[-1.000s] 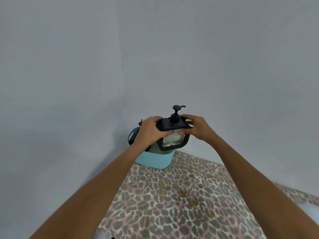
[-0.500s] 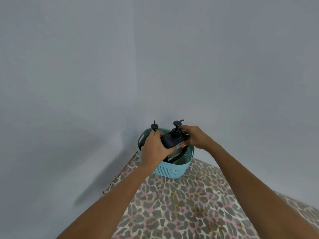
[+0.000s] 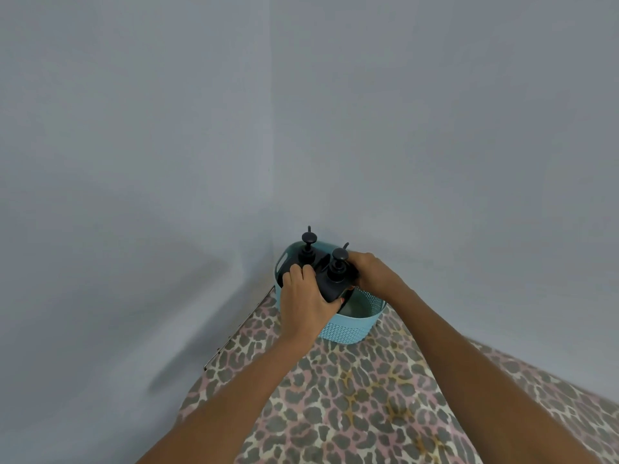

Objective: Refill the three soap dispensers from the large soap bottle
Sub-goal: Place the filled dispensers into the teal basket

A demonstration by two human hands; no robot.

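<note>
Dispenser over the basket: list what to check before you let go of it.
1. Left hand and right hand both hold the dispenser: ok.
2. Pump head on the dispenser: ok.
3. Dispenser's body within the basket rim: ok.
4. Its base resting on the basket floor: cannot tell, the hands hide it.
5. Gap to the second dispenser behind it: cannot tell.
6. Basket flat on the cloth: ok.

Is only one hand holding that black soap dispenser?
No, the left hand and the right hand both grip the soap dispenser at the blue basket.
</note>
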